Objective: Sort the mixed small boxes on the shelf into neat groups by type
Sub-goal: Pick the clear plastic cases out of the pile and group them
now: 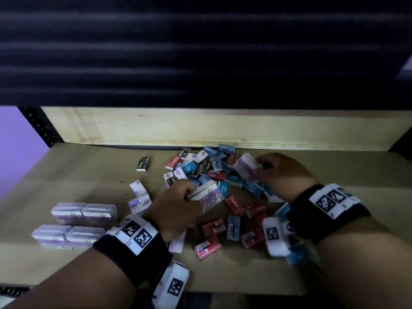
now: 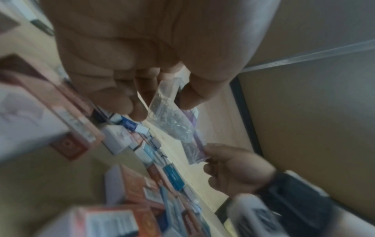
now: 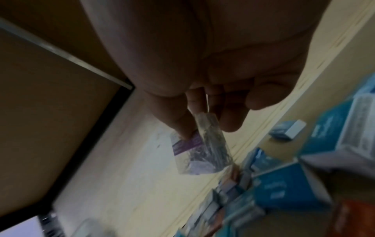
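A mixed pile of small red, blue, black and white-purple boxes point(image 1: 214, 172) lies mid-shelf. My left hand point(image 1: 189, 192) pinches a clear plastic box with a purple label point(image 1: 207, 195) just above the pile's near-left side. In the left wrist view its thumb and fingers point(image 2: 138, 110) grip that clear box point(image 2: 170, 118). My right hand point(image 1: 260, 168) holds a second clear purple-labelled box point(image 1: 246, 168), tilted, over the pile's far-right side. In the right wrist view this box point(image 3: 202, 154) hangs from the fingertips point(image 3: 180, 128).
Several clear purple-labelled boxes point(image 1: 73, 224) stand grouped at the near left. Two white-purple boxes point(image 1: 139, 197) lie beside them. A lone black box point(image 1: 142, 163) sits further back. A wooden back wall point(image 1: 200, 128) closes off the shelf point(image 1: 66, 170).
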Tool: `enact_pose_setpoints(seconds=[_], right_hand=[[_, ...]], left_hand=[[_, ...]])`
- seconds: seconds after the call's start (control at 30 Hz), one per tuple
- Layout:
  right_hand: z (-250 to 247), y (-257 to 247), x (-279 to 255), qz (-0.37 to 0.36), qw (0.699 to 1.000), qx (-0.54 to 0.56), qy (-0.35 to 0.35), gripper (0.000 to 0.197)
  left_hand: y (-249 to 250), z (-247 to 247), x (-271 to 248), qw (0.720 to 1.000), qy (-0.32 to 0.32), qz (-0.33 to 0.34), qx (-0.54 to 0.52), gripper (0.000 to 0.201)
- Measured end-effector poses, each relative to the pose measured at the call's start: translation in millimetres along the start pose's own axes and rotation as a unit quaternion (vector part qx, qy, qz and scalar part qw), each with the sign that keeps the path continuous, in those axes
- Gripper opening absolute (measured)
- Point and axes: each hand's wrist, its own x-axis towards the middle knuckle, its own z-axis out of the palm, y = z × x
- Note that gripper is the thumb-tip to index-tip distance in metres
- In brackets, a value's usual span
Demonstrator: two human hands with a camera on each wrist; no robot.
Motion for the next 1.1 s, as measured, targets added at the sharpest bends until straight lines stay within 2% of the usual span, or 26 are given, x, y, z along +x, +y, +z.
enact_pose_setpoints(seconds=[0.07, 0.17, 0.27, 0.37, 0.43, 0.47, 0.53, 0.57, 0.63, 0.8, 0.97, 1.1], right_hand=[[7, -9, -13, -0.003, 1.000, 0.017, -0.005, 0.039], [15, -18, -25, -0.003, 0.999, 0.033, 0.007, 0.032], [20, -29, -30, -0.021, 1.000, 0.020, 0.003, 0.030], [25, -47, -31, -0.036, 0.999, 0.004, -0.013, 0.029], [31, -62, -31, -0.044, 0.999, -0.004, -0.031, 0.020], [36, -70, -30, -0.051, 0.998, 0.000, -0.041, 0.018], [45, -85, -28, -0.056, 0.997, 0.013, -0.057, 0.020], [52, -95, -27, -0.061, 0.996, 0.012, -0.066, 0.024], [65, -113, -22, -0.078, 0.994, 0.008, -0.081, 0.032], [93, -165, -13, -0.134, 0.985, -0.006, -0.108, 0.030], [116, -212, 0, -0.193, 0.971, -0.050, -0.135, 0.025], [139, -241, 15, -0.214, 0.959, -0.105, -0.155, 0.024]], left_hand=[[1, -4, -1, 1.000, 0.005, 0.006, 0.003, 0.025], [1, -11, -3, 1.000, -0.002, 0.019, 0.000, 0.040], [0, -24, -5, 0.999, -0.005, 0.030, 0.011, 0.044], [-1, -46, -6, 0.997, 0.019, 0.038, 0.058, 0.047], [-4, -66, -8, 0.995, 0.036, 0.035, 0.087, 0.042], [-7, -76, -10, 0.994, 0.042, 0.030, 0.096, 0.033], [-10, -95, -13, 0.991, 0.062, 0.024, 0.118, 0.016], [-14, -106, -16, 0.988, 0.075, 0.026, 0.131, 0.013], [-18, -127, -20, 0.984, 0.101, 0.021, 0.144, 0.012], [-27, -174, -25, 0.969, 0.142, -0.022, 0.203, 0.027], [-34, -215, -22, 0.952, 0.109, -0.053, 0.281, 0.039], [-48, -241, -13, 0.941, 0.058, -0.063, 0.326, 0.034]])
